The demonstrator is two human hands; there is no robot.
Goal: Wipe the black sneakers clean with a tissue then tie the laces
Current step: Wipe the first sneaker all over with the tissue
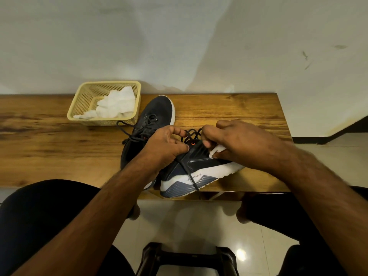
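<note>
Two black sneakers with white soles lie on a wooden table (49, 140). The far sneaker (157, 110) points away from me, its laces loose. The near sneaker (199, 172) lies tipped on its side at the table's front edge, sole toward me. My left hand (165, 144) pinches one strand of its black lace (191, 134). My right hand (235, 142) pinches the other strand and also holds a small white tissue (216, 151) under its fingers. One lace end hangs down over the sole.
A cream plastic basket (83, 100) with crumpled white tissues stands at the back of the table, left of the sneakers. A pale wall rises behind. My knees and a dark stool (187, 257) are below the table's front edge, over a tiled floor.
</note>
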